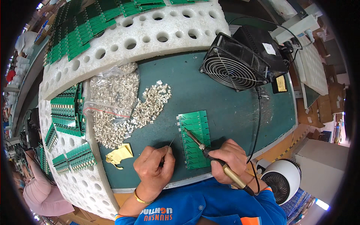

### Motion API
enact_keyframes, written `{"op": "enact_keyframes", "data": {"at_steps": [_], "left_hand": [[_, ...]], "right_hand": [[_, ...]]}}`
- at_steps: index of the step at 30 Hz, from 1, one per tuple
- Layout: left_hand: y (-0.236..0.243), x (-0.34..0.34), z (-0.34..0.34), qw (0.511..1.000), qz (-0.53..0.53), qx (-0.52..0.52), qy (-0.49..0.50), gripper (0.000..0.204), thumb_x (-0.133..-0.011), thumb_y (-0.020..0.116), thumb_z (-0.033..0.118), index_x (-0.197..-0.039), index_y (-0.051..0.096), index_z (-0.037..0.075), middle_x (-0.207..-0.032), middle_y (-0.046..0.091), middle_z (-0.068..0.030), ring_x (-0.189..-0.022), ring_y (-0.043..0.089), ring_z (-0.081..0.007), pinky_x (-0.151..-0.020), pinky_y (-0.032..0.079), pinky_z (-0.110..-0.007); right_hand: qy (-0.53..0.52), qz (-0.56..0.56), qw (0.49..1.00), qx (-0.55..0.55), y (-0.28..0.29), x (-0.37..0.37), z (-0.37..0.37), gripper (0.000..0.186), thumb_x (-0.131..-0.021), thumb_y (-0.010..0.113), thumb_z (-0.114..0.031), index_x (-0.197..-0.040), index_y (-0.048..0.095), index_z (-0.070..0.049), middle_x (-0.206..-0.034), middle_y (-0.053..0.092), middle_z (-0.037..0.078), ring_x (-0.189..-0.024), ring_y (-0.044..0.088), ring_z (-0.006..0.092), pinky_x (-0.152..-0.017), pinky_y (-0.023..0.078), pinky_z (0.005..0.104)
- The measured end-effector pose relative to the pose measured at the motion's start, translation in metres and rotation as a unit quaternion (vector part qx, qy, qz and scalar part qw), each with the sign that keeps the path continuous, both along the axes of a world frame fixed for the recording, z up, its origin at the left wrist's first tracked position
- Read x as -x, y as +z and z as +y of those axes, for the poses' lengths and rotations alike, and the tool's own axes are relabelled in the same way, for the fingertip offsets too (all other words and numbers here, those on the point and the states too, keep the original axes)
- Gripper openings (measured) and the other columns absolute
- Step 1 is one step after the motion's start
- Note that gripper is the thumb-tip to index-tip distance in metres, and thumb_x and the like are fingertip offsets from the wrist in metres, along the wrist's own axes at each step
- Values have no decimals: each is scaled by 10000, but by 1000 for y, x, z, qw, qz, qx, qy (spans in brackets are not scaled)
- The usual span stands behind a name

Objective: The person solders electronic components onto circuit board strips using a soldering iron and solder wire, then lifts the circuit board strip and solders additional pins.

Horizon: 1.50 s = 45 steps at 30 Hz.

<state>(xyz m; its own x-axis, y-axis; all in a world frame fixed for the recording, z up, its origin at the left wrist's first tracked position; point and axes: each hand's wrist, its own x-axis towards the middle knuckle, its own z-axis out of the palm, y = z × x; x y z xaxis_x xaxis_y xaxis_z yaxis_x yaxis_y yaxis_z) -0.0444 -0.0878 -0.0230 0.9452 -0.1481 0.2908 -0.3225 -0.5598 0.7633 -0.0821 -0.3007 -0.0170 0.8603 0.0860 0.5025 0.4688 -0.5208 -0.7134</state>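
A green circuit board panel [195,150] lies on the green work mat, with small metal connectors along its left edge. My right hand [229,159] is closed around a soldering iron [229,173], whose tip rests on or just over the panel's upper left part. Left of the panel, my left hand [154,165] pinches a thin strand of solder wire [172,141] between thumb and fingers, its end pointing up toward the panel. Beyond that hand is a loose heap of small white connectors [152,105], partly under an open clear plastic bag [114,88] of the same parts.
White foam blocks with holes [144,47] border the mat at the back and left, holding several green boards [80,156]. A black fan [234,69] stands at the back right, its cable [258,127] running down the right side. A crumpled yellow paper [120,154] lies left. A white fan [283,178] is lower right.
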Motion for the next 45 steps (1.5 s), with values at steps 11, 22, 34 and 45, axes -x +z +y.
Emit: {"op": "enact_keyframes", "data": {"at_steps": [11, 22, 34, 45], "left_hand": [[0, -2, 2, 1000, -9, -3, -8, 109, -746, 755, -64, -830, 713, -9, -607, 539, -53, -467, 521, -136, -437, 391, -262], [1, 0, 3, 1000, -2, 5, -7, 104, -748, 751, -70, -822, 711, -9, -624, 548, -55, -474, 530, -124, -441, 399, -255], [0, 4, 2, 999, 14, 28, -7, 94, -764, 747, -67, -817, 713, 3, -627, 552, -54, -479, 534, -119, -450, 401, -250], [1, 4, -3, 1000, 19, 25, 1, 60, -773, 743, -41, -796, 716, 7, -611, 536, -44, -502, 468, -117, -460, 339, -270]], "right_hand": [[-6, -1, 1000, -7, -1, -4, 3, 231, -734, 714, -18, -959, 659, -10, -687, 653, 93, -517, 578, 225, -542, 440, 339], [-9, -1, 1000, 8, 9, 2, -6, 269, -716, 697, 11, -979, 644, -3, -693, 655, 93, -509, 571, 219, -537, 429, 336], [-6, 3, 1000, -17, 2, 13, 1, 211, -776, 700, -37, -979, 653, -3, -692, 657, 90, -511, 577, 211, -535, 423, 334], [-7, -4, 1000, -17, 0, 11, 3, 241, -745, 711, -22, -979, 657, -3, -687, 655, 90, -512, 583, 212, -531, 422, 332]]}}
